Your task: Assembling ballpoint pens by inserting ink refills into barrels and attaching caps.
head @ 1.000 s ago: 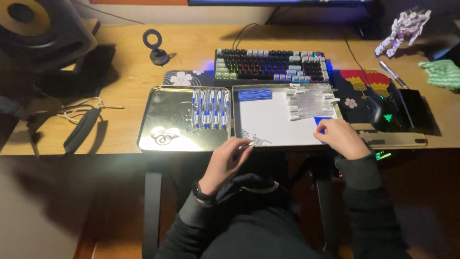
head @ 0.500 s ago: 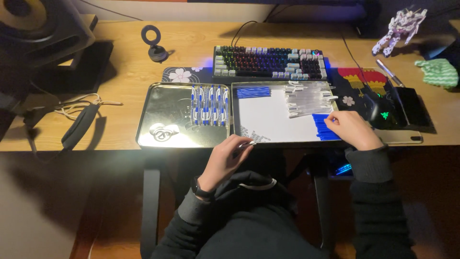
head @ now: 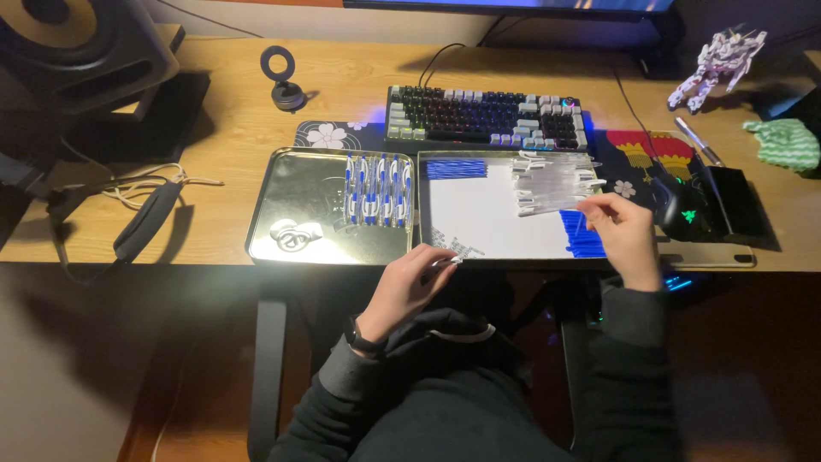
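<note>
Two hands working over a pair of trays at the front edge of a wooden desk [head: 256,94].

The desk is carrying a keyboard [head: 483,115] behind two shallow trays: the left metal tray [head: 291,180] is holding a row of assembled blue-and-white pens [head: 376,188], while the right tray [head: 479,214] is showing a pile of clear pen barrels [head: 552,184] and blue refills [head: 581,235]. The right hand [head: 624,235] is pinching something thin above the refills; it is too small to identify. The left hand [head: 410,282] is curling loosely around a small pale piece at the tray's near rim, mostly hidden by the fingers. The monitor is being cut off at the top.
</note>
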